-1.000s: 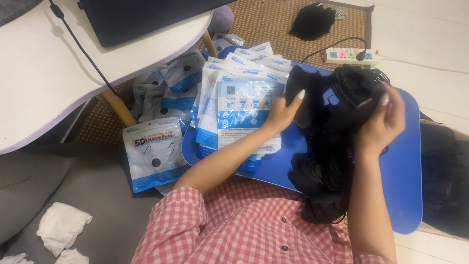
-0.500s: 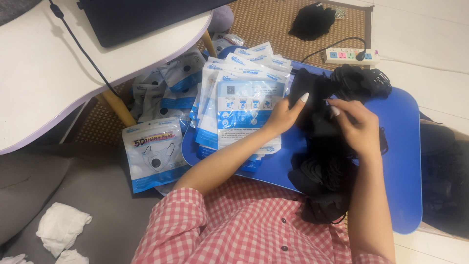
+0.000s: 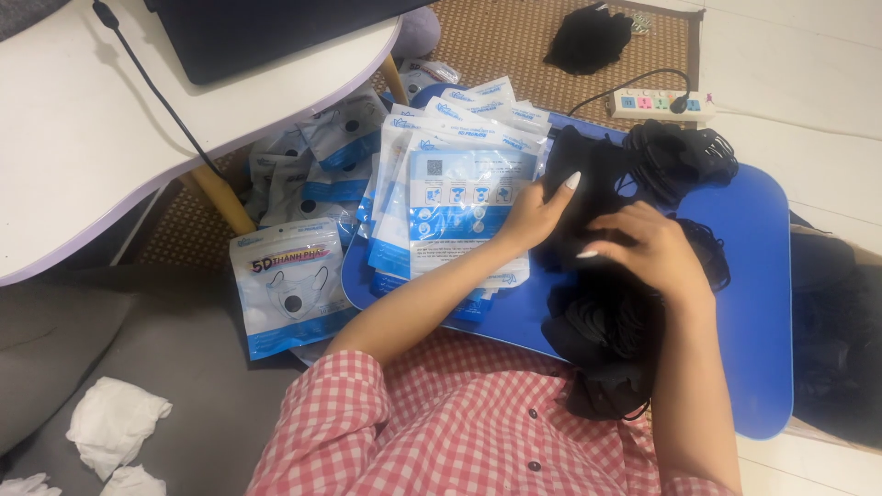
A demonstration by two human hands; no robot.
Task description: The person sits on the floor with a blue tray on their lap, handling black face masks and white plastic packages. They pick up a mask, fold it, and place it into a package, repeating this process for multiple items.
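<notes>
- Black fabric face masks (image 3: 602, 317) lie heaped on the blue lap tray (image 3: 753, 303), directly under both hands; the heap runs from the fingertips back toward the person's checked pink shirt (image 3: 459, 432).
- Left hand (image 3: 542, 211) rests flat at the edge of the heap, fingers (image 3: 568, 184) stretched and only slightly spread, the tips pressing a black mask; it looks to be steadying the mask so that it stays put. It grips nothing.
- Right hand (image 3: 648, 248) lies palm down on top of the pile, fingers curled loosely inward onto the fabric; whether they pinch one mask I cannot tell, since the hand's back hides the tips.
- Just beyond the right fingertips sits a tangle of black ear loops and masks (image 3: 680, 156), within easy reach.
- Beside the left fingers, touching the wrist, a fanned stack of blue-and-white mask pouches (image 3: 464, 197) overlaps the tray's left end.
- Further out from the left fingers, more pouches (image 3: 289, 294) lie on the floor beside a white table (image 3: 83, 147) with a yellow leg.
- Well past the fingertips, a power strip (image 3: 657, 104) rests on the woven mat (image 3: 514, 46); crumpled tissues (image 3: 115, 424) lie near the elbow side.
</notes>
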